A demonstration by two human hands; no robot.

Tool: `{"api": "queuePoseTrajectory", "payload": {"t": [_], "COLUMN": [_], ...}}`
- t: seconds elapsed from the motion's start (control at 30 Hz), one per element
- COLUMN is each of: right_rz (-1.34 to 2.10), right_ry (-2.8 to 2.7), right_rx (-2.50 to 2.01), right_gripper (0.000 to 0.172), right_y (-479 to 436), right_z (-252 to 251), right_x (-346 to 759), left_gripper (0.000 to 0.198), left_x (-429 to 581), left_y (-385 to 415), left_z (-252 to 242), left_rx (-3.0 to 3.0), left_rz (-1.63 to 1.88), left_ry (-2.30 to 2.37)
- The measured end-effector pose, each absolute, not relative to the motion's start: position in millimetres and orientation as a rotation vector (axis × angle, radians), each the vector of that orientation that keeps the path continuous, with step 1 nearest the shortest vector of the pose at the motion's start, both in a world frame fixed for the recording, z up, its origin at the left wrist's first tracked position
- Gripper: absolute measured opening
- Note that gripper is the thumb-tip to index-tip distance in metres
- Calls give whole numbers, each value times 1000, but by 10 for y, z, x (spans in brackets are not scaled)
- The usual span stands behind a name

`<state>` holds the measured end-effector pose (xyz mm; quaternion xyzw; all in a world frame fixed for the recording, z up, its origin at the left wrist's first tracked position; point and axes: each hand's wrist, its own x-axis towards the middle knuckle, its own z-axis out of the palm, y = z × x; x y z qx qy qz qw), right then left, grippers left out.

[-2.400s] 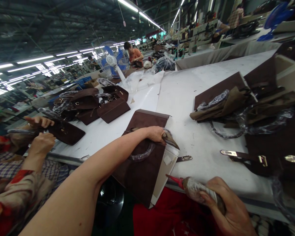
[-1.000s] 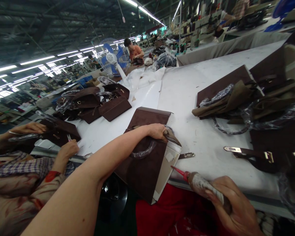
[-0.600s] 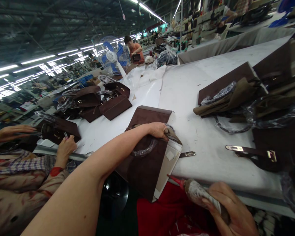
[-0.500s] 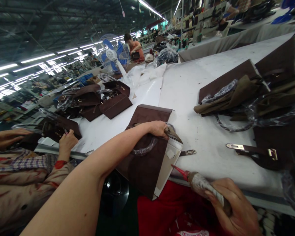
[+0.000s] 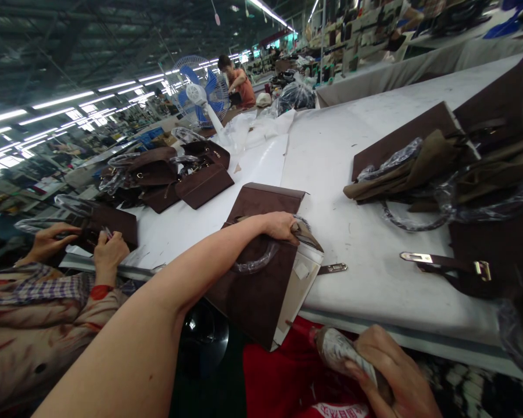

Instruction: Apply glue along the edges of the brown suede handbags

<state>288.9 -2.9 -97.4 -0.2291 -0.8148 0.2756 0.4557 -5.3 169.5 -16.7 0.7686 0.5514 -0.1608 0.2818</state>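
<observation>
A dark brown handbag (image 5: 257, 290) lies at the near edge of the white table, its pale inner side panel (image 5: 297, 284) exposed toward the right. My left hand (image 5: 282, 226) reaches across it, fingers closed on the olive lining at the bag's opening. A plastic-wrapped handle (image 5: 259, 264) lies below my left forearm. Lower right, my right hand (image 5: 387, 366) is wrapped round a glue bottle (image 5: 342, 351) with a whitish wrapping. The bottle's red nozzle, blurred, points at the lower end of the pale panel; whether it touches cannot be told.
Several brown bags (image 5: 178, 174) stand at the back left, near a blue fan (image 5: 200, 93). More bag parts (image 5: 418, 162) and a strap with metal fittings (image 5: 444, 264) lie on the right. A co-worker's hands (image 5: 108, 252) work on another bag at left.
My right hand has moved left and down with the bottle, bringing its nozzle to the panel's lower end. My left hand stays on the bag. The co-worker's hands have shifted.
</observation>
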Motion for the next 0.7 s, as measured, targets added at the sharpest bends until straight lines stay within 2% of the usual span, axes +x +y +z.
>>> {"api": "queuePoseTrajectory", "payload": {"t": [0.17, 0.33, 0.5, 0.7], "right_rz": [591, 696, 548, 725], "right_ry": [-1930, -2030, -1928, -2022], "right_rx": [-667, -546, -661, -526], "right_gripper": [13, 12, 12, 15], "right_y": [-34, -64, -52, -108], "right_z": [-963, -965, -994, -959], "right_x": [2900, 2903, 2902, 2872], "left_gripper": [25, 28, 27, 26], "left_x": [-60, -62, -65, -49], "left_y": [1702, 1689, 1681, 1678], "left_z": [-174, -172, -174, -146], "left_rx": [2056, 2044, 2041, 2039], "left_rz": [-423, -408, -396, -393], "left_ry": [1467, 1456, 1462, 1456]}}
